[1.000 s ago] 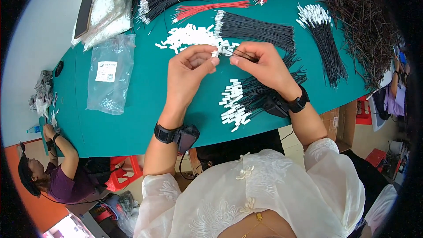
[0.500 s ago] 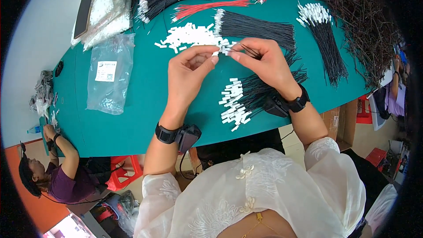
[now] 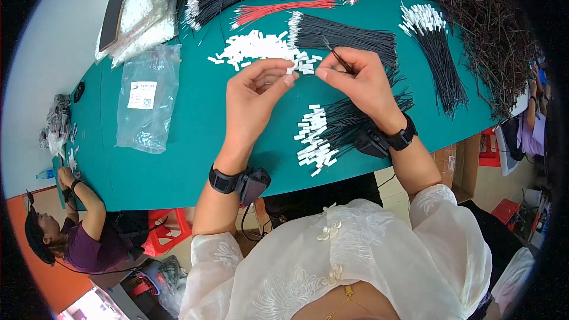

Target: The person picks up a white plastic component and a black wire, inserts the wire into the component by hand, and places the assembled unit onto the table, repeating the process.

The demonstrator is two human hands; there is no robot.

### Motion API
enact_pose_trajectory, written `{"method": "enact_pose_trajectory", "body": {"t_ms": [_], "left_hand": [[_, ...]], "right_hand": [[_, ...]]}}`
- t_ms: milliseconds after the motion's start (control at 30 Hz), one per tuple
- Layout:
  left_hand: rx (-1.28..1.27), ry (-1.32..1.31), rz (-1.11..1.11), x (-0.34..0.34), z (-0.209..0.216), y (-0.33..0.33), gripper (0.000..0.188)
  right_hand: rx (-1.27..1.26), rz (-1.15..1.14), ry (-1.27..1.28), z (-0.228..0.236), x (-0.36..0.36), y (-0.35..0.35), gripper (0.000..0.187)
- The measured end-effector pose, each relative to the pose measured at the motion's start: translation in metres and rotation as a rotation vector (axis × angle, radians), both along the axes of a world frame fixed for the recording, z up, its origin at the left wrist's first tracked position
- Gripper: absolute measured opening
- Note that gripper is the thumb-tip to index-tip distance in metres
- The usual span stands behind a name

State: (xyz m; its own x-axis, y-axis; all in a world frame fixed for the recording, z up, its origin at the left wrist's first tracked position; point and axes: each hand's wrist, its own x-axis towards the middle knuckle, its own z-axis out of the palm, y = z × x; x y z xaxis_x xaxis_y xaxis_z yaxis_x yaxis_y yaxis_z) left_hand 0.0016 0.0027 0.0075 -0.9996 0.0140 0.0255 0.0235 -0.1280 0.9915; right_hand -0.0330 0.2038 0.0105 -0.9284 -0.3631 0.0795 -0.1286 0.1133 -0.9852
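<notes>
My left hand (image 3: 255, 95) pinches a small white connector housing (image 3: 290, 71) between thumb and forefinger, its other fingers curled. To its right, my right hand (image 3: 361, 83) is closed on a few thin black wires (image 3: 339, 59), whose pale tips point up and away from me. A gap separates the two hands. Beyond them lies a loose pile of white connector housings (image 3: 255, 46), with a few more scattered near my fingertips. Under my right wrist rest black wires with white housings (image 3: 314, 139) on their ends.
A bundle of black wires (image 3: 349, 38) lies behind my right hand, with red wires (image 3: 284, 10) farther back. Another housed bundle (image 3: 441, 59) and a brown tangled heap (image 3: 486, 29) are at right. A clear bag (image 3: 148, 101) and phone (image 3: 113, 18) lie left; a co-worker (image 3: 77, 231) sits beyond.
My right fingertips have drawn slightly rightward, away from my left hand. The wires in them now tilt upward, their tips showing above the fingers. My left hand has stayed nearly still.
</notes>
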Motion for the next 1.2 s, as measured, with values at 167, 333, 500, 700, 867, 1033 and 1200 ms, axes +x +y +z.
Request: {"method": "enact_pose_trajectory", "body": {"t_ms": [167,333,500,700,867,1033,1200], "left_hand": [[-0.021,0.029,0.007,-0.001,-0.001,-0.003,0.016],[0.128,-0.083,0.018,-0.004,-0.007,-0.011,0.016],[0.356,-0.215,-0.039,-0.005,-0.007,-0.012,0.011],[0.381,-0.241,-0.076,-0.004,-0.007,-0.012,0.008],[0.395,-0.243,-0.088,-0.005,-0.008,-0.013,0.008],[0.398,-0.253,-0.107,-0.005,-0.007,-0.012,0.008],[0.409,-0.256,-0.128,-0.005,-0.007,-0.013,0.007]], "right_hand": [[0.001,-0.010,0.012,0.002,0.001,-0.001,0.009],[0.021,-0.011,0.032,0.001,0.002,-0.001,0.008],[0.010,-0.020,0.023,0.002,0.004,-0.001,0.008],[0.019,-0.006,0.046,0.001,0.002,0.000,0.009],[0.001,0.018,0.021,0.004,0.002,0.000,0.010],[-0.003,0.014,0.032,0.003,0.002,0.000,0.010],[0.010,0.020,0.025,0.003,0.002,0.000,0.011]]}}
